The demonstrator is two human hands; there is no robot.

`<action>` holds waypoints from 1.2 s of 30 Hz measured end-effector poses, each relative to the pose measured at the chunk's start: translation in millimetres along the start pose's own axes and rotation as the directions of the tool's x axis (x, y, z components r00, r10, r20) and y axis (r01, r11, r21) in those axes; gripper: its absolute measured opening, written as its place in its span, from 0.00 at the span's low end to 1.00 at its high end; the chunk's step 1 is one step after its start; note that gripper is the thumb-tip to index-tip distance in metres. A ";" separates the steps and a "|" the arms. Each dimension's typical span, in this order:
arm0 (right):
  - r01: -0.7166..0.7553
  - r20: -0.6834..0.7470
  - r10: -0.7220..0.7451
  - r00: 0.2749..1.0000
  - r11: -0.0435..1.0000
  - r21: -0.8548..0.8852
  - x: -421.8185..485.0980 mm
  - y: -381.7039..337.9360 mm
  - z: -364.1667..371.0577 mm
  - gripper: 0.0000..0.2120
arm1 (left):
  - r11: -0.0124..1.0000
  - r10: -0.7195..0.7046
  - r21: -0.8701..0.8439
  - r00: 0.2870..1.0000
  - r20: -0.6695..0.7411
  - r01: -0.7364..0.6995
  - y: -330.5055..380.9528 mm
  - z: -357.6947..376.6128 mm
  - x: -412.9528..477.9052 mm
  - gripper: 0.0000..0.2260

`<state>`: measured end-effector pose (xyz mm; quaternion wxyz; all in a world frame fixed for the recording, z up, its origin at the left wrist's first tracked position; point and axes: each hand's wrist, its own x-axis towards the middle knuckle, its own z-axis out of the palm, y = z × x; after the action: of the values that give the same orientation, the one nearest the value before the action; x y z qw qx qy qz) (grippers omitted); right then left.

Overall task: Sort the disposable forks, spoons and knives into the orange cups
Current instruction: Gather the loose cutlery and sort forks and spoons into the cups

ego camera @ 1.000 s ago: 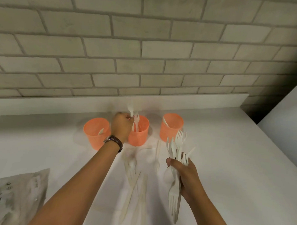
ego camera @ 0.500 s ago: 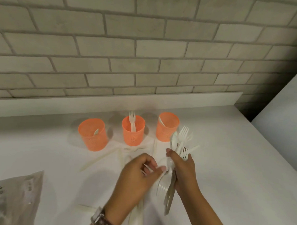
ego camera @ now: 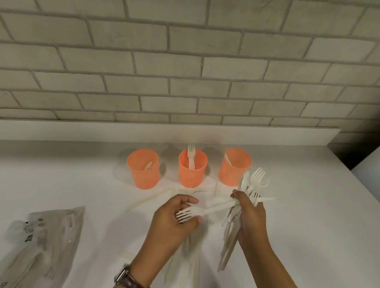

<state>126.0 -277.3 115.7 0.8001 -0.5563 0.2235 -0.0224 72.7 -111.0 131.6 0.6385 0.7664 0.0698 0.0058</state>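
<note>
Three orange cups stand in a row on the white counter. The left cup (ego camera: 143, 169) holds a spoon, the middle cup (ego camera: 192, 168) a fork standing upright, the right cup (ego camera: 234, 167) a piece of cutlery that leans on its rim. My right hand (ego camera: 250, 217) grips a bundle of white forks, spoons and knives (ego camera: 249, 189). My left hand (ego camera: 174, 221) pinches the tine end of a white fork (ego camera: 206, 211) whose handle still lies across the bundle. Loose cutlery (ego camera: 152, 199) lies on the counter below the cups and under my hands.
A crumpled clear plastic bag (ego camera: 41, 244) lies at the lower left of the counter. A brick wall with a white ledge (ego camera: 163, 132) runs behind the cups. At the right the counter ends beside another white surface (ego camera: 373, 171).
My left hand left the middle cup with a fork standing in it, came back to the bundle and now pulls one fork out leftward. The camera has moved closer.
</note>
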 end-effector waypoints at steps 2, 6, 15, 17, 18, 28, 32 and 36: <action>-0.001 0.012 0.001 1.000 1.000 -0.004 2.7 -1.4 -2.9 0.06 | 0.981 -0.034 -0.190 0.999 -0.021 0.029 4.6 -13.3 5.9 0.14; -0.023 0.023 0.024 0.999 0.999 -0.042 5.7 2.1 -8.1 0.13 | 0.854 -0.100 -0.520 0.988 -0.114 0.026 26.3 -30.5 35.7 0.07; -0.002 0.078 0.015 0.997 0.987 -0.161 7.5 4.7 -18.6 0.08 | 0.957 0.151 0.273 0.975 -0.160 -0.103 46.7 -36.5 160.3 0.07; 0.018 0.096 0.000 0.995 0.983 -0.184 7.8 3.5 -18.3 0.09 | 0.897 0.126 0.437 0.987 -0.101 -0.069 38.8 -27.0 177.8 0.07; 0.026 0.104 -0.005 0.995 0.980 -0.195 8.1 3.2 -17.8 0.09 | 0.871 0.101 0.489 0.992 -0.075 -0.052 33.7 -22.9 184.5 0.08; 0.008 0.065 0.001 0.998 0.991 -0.135 11.4 8.3 -8.5 0.09 | 0.889 0.169 0.422 0.984 0.057 -0.177 28.6 0.0 119.1 0.18; 0.015 0.039 -0.012 0.999 0.995 -0.094 11.8 7.3 -0.8 0.11 | 0.985 -0.098 0.161 0.961 0.258 0.057 10.8 19.5 47.4 0.16; 0.023 0.024 -0.021 0.999 0.996 -0.090 10.1 8.0 4.5 0.11 | 0.970 -0.160 -0.168 0.980 0.118 0.179 -4.5 42.1 18.7 0.12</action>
<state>135.1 -273.2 106.4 0.7762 -0.5946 0.2089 -0.0147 94.9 -149.3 117.9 0.7051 0.6970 0.1009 -0.0824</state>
